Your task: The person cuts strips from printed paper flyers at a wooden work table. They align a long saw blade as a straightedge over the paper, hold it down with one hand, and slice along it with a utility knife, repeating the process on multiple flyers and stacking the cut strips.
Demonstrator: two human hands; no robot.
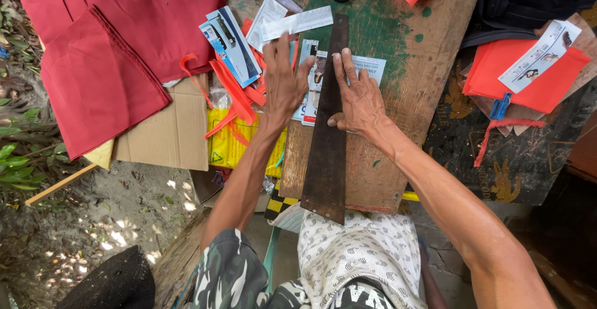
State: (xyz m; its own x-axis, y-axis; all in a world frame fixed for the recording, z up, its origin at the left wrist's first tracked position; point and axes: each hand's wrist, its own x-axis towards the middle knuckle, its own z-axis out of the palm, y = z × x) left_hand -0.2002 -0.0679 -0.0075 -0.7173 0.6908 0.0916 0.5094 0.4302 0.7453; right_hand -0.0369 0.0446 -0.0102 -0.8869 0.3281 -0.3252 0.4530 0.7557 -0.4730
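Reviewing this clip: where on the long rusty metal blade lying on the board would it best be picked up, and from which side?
Probably by its wide near end: the blade tapers away from the person, and that end overhangs the wooden board, so fingers could slip beneath from the person's side. The right hand presses its far half, with the left hand on printed papers beside it.
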